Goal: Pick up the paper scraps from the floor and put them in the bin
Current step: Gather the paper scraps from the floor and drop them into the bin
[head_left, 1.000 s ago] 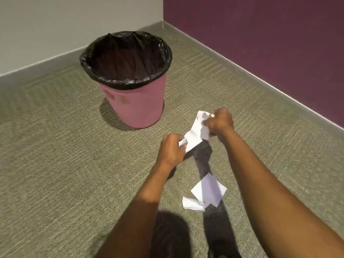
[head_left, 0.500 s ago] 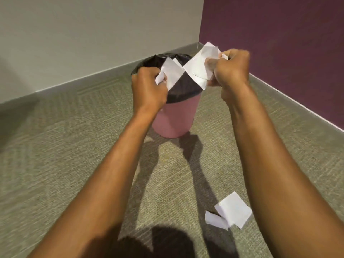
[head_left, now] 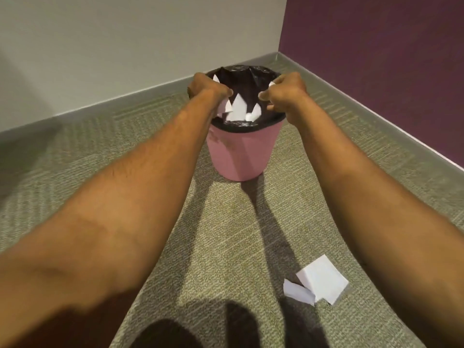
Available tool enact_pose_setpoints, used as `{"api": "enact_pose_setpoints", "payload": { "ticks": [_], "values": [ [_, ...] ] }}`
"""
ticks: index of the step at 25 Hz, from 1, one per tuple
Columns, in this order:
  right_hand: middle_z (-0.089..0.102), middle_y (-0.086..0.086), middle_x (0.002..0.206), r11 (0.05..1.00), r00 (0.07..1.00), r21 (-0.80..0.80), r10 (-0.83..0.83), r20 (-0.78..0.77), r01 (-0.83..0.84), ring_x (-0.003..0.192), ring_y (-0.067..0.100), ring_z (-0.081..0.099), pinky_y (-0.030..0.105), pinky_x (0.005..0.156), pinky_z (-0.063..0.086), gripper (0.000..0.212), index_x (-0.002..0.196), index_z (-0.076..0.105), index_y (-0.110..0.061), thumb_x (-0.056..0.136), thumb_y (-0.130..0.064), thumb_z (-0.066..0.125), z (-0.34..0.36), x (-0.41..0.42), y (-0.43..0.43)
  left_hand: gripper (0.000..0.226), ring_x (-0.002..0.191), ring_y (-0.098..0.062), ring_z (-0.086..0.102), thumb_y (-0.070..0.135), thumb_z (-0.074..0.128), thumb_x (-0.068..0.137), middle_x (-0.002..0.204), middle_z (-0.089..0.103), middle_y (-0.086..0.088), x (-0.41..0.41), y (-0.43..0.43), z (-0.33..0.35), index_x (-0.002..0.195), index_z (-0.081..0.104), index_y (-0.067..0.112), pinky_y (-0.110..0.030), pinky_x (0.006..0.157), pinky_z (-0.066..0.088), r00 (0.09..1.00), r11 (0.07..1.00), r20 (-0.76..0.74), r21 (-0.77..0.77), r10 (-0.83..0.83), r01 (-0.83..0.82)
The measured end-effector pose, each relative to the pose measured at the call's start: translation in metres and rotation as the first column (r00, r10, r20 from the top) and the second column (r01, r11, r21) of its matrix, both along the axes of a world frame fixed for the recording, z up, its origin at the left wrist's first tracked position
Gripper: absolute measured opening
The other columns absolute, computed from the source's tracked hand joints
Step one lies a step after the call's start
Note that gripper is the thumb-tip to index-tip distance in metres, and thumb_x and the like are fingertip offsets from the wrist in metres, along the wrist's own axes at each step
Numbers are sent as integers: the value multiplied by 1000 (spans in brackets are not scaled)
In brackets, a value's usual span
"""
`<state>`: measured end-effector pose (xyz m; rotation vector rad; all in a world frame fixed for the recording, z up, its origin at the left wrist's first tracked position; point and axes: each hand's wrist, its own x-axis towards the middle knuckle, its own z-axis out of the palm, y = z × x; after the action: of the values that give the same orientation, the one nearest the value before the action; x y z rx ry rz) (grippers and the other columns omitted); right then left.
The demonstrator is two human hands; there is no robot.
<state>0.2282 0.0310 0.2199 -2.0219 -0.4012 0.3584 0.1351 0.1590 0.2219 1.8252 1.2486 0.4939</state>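
A pink bin with a black liner stands on the carpet near the corner of the room. Both my hands are over its mouth. My left hand is curled at the left rim, and a white bit of paper scrap shows against its fingers. My right hand is curled at the right rim with a small white bit at its knuckles. Several white scraps hang loose between my hands inside the bin's mouth. Two more paper scraps lie on the floor at the lower right.
Grey-green carpet covers the floor. A pale wall runs behind the bin and a purple wall stands to the right, both with a grey skirting. My shadow falls on the carpet in front of me.
I have straightened up from the floor and carried the scraps to the bin. My hands moved apart over its mouth, and several scraps dropped loose between them.
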Motion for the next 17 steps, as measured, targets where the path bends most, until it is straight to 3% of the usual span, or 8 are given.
{"api": "enact_pose_setpoints", "payload": {
  "ticks": [2,3,5,6,9,11,14,17],
  "values": [
    [60,7,75,998,997,-45,53,50,-50,73,22,64,32,62,55,13,73,61,-10,81,-2,68,1,0,-2,82,118,-30,56,37,88,65,128,56,-12,6,-1,-9,130,47,8,-39,93,54,997,998,62,-51,39,-36],
    [62,11,78,997,996,-44,59,64,-56,77,25,65,35,64,56,8,80,66,-6,82,1,62,3,-1,-3,85,119,-31,54,41,87,65,130,54,-13,9,-1,-12,131,44,8,-41,93,54,996,997,69,-55,50,-47],
    [64,14,88,998,995,-19,59,78,-57,83,27,66,42,69,59,22,97,69,1,84,5,53,4,-1,-6,76,118,-28,55,44,80,73,132,52,-12,14,-2,-8,131,45,8,-36,93,53,1000,1000,25,21,5,-6],
    [61,13,85,999,996,5,45,82,-46,78,27,64,42,64,58,23,93,69,0,84,7,48,4,-1,-9,65,116,-26,55,43,75,78,130,53,-11,13,-6,-5,127,48,9,-33,92,52,1000,995,18,95,-13,11],
    [57,12,72,995,998,96,-22,53,17,59,22,59,32,50,45,27,80,64,-8,86,8,42,7,-6,-29,19,90,-16,62,31,63,88,95,64,1,-15,-42,-8,95,60,14,-28,76,49,980,949,199,313,-28,-37],
    [64,12,70,993,996,89,-87,34,84,54,20,64,27,48,48,24,81,67,-5,90,5,47,-1,-8,-52,20,67,-12,60,29,59,90,65,58,9,-43,-87,-47,75,60,16,-34,76,53,959,936,270,353,-80,-21],
    [67,12,74,982,988,-103,-155,21,157,61,21,68,27,48,48,14,85,65,-1,92,-4,53,-49,-9,-96,21,65,-14,61,30,60,92,72,64,2,-87,-176,-136,80,65,14,-34,67,53,902,894,38,159,-430,419],
    [60,11,79,889,995,-459,-51,-90,4,70,25,63,26,48,43,6,92,60,-4,87,-6,62,-120,-16,-140,32,99,-25,57,43,61,89,105,60,-6,-121,-253,-212,108,60,17,-36,80,48,563,585,-280,4,-778,811]
  ]
}}
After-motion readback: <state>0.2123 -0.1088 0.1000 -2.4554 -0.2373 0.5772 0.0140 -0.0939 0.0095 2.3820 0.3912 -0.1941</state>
